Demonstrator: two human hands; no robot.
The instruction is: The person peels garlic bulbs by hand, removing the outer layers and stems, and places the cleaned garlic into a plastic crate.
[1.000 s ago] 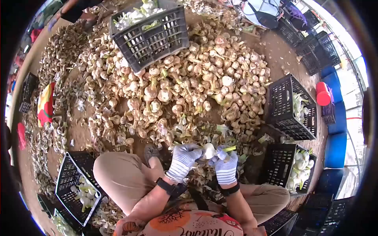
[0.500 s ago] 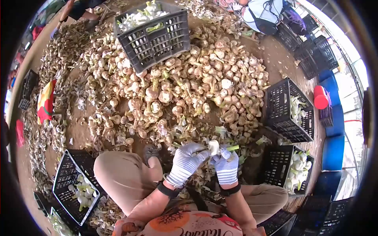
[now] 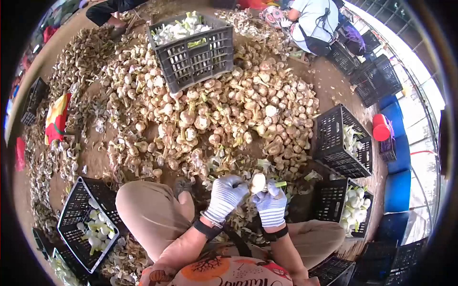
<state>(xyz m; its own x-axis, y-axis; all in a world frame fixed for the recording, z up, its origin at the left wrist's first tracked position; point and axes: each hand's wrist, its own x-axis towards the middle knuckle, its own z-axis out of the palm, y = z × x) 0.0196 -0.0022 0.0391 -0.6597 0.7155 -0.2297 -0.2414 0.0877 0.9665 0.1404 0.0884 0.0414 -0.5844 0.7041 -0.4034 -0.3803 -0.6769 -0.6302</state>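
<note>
A white, peeled garlic bulb (image 3: 258, 181) with a short green stem (image 3: 280, 184) is held in front of me. My right hand (image 3: 271, 207), in a striped glove, is closed round its stem end. Just left of the bulb, my left hand (image 3: 227, 198) has its gloved fingers curled together; whatever they hold is hidden. Loose skins and leaves lie beneath both hands. Beyond them spreads a large heap of unpeeled garlic (image 3: 210, 112).
A black crate of white garlic (image 3: 193, 59) stands on the heap. More crates with garlic sit at my left (image 3: 71, 224), right (image 3: 329, 200) and farther right (image 3: 329, 143). A co-worker in a white top (image 3: 315, 24) sits at the back right, and another person's leg (image 3: 112, 14) shows back left.
The bulb has turned, so a round pale face now shows. My left fingers have drawn slightly back to the left from it. The camera view has shifted a little.
</note>
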